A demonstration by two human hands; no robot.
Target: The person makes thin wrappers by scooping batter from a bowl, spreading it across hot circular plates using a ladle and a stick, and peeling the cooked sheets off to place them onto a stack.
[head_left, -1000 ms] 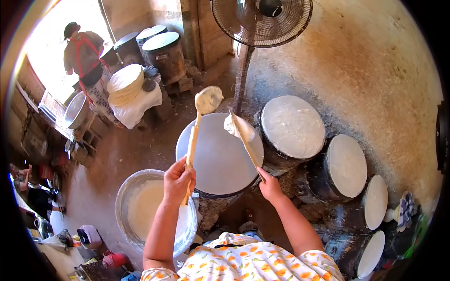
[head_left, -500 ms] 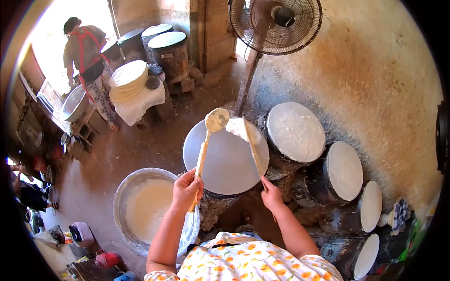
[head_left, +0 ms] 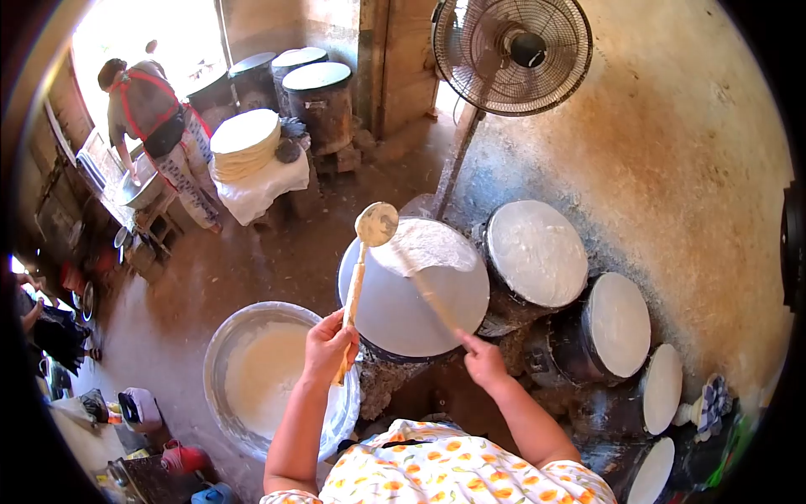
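Note:
My left hand (head_left: 330, 344) is closed around the wooden handle of a ladle (head_left: 377, 225), whose batter-coated bowl is raised near the left edge of a round griddle (head_left: 407, 315). In my right hand (head_left: 484, 359) is a thin wooden spreader (head_left: 432, 298), blurred by motion, its far end over the griddle. White batter (head_left: 432, 245) covers the far part of the griddle surface; the nearer part shows grey. Left of my legs sits a large basin (head_left: 217, 378) of pale batter (head_left: 267, 378).
More drum stoves with white-covered tops (head_left: 537, 252) curve down the right side. A fan (head_left: 527, 50) stands beyond the griddle. A person (head_left: 155, 118) bends over a metal bowl (head_left: 144, 189) near stacked flatbreads (head_left: 245, 143). Another person (head_left: 54, 332) is partly visible at far left.
The ladle has come down and stays at the griddle's left. The spreader has swept leftward, and the batter now lies in a wide patch. The person in back has bent lower.

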